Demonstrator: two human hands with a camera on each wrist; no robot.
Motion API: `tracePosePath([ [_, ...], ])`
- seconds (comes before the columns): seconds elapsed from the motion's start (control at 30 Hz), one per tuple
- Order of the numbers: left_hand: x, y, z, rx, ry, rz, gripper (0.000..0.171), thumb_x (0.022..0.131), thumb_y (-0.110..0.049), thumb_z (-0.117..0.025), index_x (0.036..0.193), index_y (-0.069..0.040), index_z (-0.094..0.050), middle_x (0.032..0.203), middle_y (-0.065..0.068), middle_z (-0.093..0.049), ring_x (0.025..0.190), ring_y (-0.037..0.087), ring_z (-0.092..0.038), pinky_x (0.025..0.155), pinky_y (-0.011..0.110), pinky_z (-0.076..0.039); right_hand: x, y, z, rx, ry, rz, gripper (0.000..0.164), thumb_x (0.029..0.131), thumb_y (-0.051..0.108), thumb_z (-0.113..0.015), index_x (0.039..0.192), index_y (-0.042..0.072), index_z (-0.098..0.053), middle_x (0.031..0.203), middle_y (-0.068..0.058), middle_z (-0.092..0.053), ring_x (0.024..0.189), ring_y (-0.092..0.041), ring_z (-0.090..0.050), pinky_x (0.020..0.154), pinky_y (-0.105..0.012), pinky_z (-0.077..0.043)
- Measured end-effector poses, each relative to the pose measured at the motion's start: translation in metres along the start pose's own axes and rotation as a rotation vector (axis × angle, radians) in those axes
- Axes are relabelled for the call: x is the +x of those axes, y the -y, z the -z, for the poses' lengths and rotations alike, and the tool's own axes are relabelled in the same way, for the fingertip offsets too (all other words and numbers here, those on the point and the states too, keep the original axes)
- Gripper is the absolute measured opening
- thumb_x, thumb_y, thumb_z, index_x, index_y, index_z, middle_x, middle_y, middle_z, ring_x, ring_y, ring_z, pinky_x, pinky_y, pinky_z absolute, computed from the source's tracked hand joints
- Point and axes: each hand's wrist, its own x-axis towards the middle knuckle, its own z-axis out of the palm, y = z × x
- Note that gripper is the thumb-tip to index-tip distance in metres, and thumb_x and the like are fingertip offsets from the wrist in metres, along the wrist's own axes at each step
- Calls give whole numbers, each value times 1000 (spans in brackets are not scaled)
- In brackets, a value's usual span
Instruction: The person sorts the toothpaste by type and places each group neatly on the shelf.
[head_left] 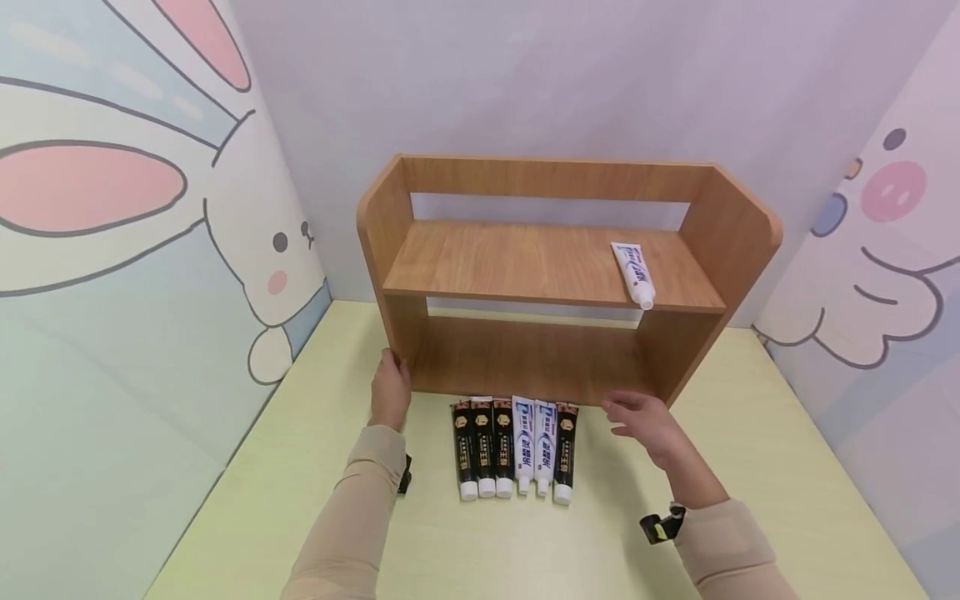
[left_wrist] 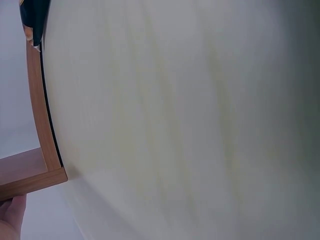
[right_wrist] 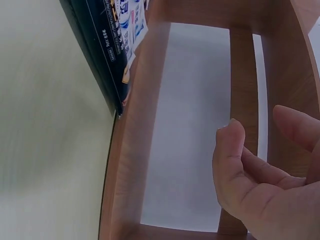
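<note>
A two-tier wooden shelf (head_left: pixel 480 262) stands on the table in the head view. My left hand (head_left: pixel 390 392) is at the lower front of its left side panel; in the left wrist view the fingers (left_wrist: pixel 15 212) lie against the panel's outer face. How far they curl round it I cannot tell. My right hand (head_left: pixel 641 417) is before the bottom board's right end, fingers loosely bent around nothing. Between my hands, black toothpaste tubes (head_left: pixel 483 446) and two white toothpaste tubes (head_left: pixel 523 442) lie side by side, caps toward me. Another white toothpaste tube (head_left: pixel 633 273) lies on the upper tier.
The bottom board (head_left: pixel 525 358) of the shelf lies just beyond the row of tubes. Behind the shelf is a pale wall (head_left: pixel 562 83), and cartoon-printed panels (head_left: pixel 150 292) flank the table (head_left: pixel 270 500) on both sides.
</note>
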Motion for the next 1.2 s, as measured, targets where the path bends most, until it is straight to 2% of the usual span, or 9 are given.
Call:
tracePosePath([
  [0.13,-1,0,0,-1,-3,-10,31,104,-14,-47,131,1,-39,128,24,-52,112,38,-57,91,53,-49,2,-10,-7,27,7,-2,46,98,12,-58,135,-11,-45,131,-32,-49,111,-44,-52,84,-44,-54],
  [0.27,0,0,1,5,-13,-25,29,104,-13,-47,129,1,-40,126,24,-53,110,38,-57,90,52,-50,0,-17,-17,19,20,-35,49,98,14,-58,135,-14,-43,132,-34,-47,113,-46,-52,85,-46,-54],
  [0.43,0,0,1,1,-17,-27,29,104,-13,-46,128,1,-41,125,24,-53,110,38,-57,89,52,-50,-2,-23,-30,-12,11,-83,46,98,14,-57,130,-17,-46,125,-33,-53,108,-41,-57,84,-45,-54],
  [0.7,0,1,0,19,-22,-32,26,104,-12,-47,125,2,-42,122,25,-55,108,39,-58,87,52,-51,-3,-36,-45,12,-1,-127,42,98,11,-58,128,-17,-49,123,-31,-55,102,-37,-59,80,-42,-55],
  [0.97,0,1,0,26,-46,-65,24,103,-10,-49,122,3,-43,118,26,-56,105,40,-60,85,52,-52,-6,-40,-54,17,-2,-137,43,95,9,-60,126,-19,-50,115,-28,-59,85,-30,-62,74,-40,-56],
  [1.2,0,2,0,16,-39,-66,27,103,-10,-50,125,3,-42,121,27,-55,106,41,-59,88,53,-51,-8,-43,-62,-29,16,-171,46,95,11,-61,127,-19,-47,109,-25,-61,79,-26,-63,74,-41,-56],
])
